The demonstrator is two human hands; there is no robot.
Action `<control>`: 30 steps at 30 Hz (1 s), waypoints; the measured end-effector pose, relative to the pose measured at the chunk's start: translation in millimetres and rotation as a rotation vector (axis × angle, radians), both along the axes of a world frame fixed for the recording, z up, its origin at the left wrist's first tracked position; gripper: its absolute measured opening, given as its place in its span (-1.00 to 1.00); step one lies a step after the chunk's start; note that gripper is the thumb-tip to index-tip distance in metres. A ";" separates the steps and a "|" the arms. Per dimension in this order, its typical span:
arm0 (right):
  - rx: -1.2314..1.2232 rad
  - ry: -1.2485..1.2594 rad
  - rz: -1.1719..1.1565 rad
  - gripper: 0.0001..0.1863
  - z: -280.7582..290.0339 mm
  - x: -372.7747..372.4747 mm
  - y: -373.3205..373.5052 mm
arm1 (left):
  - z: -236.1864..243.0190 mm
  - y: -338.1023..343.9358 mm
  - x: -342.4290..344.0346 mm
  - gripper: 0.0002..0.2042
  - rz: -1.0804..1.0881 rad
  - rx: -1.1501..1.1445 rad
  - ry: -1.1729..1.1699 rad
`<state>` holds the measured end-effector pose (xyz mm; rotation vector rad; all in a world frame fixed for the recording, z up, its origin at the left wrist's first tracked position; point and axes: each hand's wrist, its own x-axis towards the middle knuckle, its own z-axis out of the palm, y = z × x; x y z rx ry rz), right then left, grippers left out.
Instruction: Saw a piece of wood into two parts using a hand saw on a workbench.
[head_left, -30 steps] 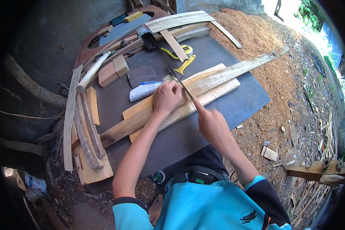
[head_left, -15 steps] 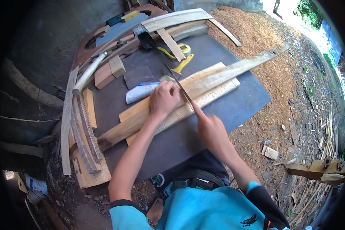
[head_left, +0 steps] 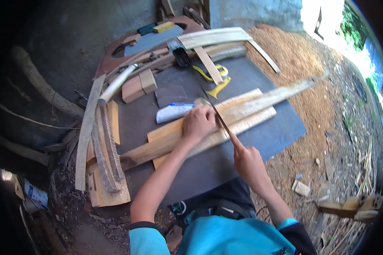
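Observation:
My left hand (head_left: 198,123) presses flat on a long pale wooden plank (head_left: 251,104) that lies slantwise across a dark work board (head_left: 268,136). My right hand (head_left: 249,163) grips the handle end of a thin dark blade (head_left: 215,112). The blade runs up and left from that hand, passing just right of the left hand's fingers and across the plank. A second, shorter plank (head_left: 247,125) lies under and beside the long one.
A rolled white paper (head_left: 172,112), a dark square sheet (head_left: 170,94), yellow tape (head_left: 212,76) and wooden blocks (head_left: 138,85) lie beyond the planks. Curved wooden slats (head_left: 100,140) are piled at the left. Sawdust (head_left: 302,59) covers the ground at the right.
My right hand has slid slightly down and right along the blade's line. The left hand stays pressed on the plank.

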<state>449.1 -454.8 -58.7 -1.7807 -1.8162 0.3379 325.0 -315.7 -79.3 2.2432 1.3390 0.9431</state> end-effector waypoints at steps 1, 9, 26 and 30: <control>-0.087 -0.039 0.000 -0.44 0.0 5.6 2.9 | 0.2 9.8 5.3 -0.86 0.003 0.028 -0.013; -0.009 -0.038 0.002 -0.37 1.5 4.2 13.2 | 10.2 1.9 2.9 -0.86 0.006 -0.056 0.050; 0.116 0.343 -0.007 -0.45 26.1 57.8 -60.6 | 11.2 7.5 -12.2 -0.83 -0.035 -0.294 -0.046; 0.248 0.290 -0.023 -0.57 -9.5 50.4 -23.5 | 3.7 9.6 -1.1 -0.84 -0.066 -0.203 -0.061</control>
